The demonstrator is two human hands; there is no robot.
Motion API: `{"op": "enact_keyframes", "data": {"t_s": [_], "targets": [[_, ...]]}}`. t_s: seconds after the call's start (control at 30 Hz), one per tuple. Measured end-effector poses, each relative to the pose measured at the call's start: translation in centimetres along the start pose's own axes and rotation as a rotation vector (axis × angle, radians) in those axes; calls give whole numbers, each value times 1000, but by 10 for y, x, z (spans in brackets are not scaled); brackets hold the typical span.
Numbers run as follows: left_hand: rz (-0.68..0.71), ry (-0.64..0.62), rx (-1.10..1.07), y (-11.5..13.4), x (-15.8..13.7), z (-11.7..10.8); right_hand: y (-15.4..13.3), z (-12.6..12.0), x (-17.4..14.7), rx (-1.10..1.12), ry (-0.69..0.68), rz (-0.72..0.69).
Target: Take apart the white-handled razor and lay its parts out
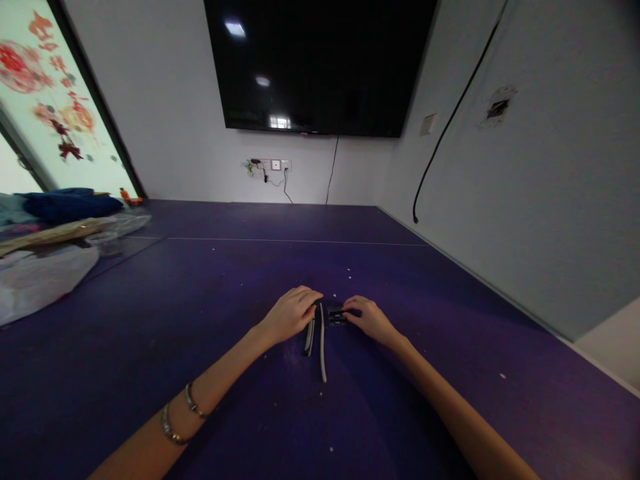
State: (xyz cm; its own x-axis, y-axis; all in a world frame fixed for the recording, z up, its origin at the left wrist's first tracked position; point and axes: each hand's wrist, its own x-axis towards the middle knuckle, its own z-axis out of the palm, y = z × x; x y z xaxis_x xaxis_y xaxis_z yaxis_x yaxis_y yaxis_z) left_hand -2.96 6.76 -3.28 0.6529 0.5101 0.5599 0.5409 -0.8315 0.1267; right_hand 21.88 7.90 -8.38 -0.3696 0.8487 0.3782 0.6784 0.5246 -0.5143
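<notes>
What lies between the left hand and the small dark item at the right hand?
The upper part of a long pale strip lies there, in the head view.

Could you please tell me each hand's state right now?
Left hand: partly curled beside pale strips; grip unclear.
Right hand: fingers at the dark piece; grip unclear.

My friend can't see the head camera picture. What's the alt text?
A person's left hand is at the ends of thin strips, and the right hand touches a small dark object, on a purple surface. A large black television hangs on the wall ahead.
</notes>
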Motion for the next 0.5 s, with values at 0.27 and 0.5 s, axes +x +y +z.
{"op": "enact_keyframes", "data": {"t_s": [0.27, 0.5], "targets": [[8, -4, 15, 0, 0, 0, 0, 0, -1, -8, -20, 0], [11, -1, 24, -1, 0, 2, 0, 1, 0, 7, -7, -35]]}}
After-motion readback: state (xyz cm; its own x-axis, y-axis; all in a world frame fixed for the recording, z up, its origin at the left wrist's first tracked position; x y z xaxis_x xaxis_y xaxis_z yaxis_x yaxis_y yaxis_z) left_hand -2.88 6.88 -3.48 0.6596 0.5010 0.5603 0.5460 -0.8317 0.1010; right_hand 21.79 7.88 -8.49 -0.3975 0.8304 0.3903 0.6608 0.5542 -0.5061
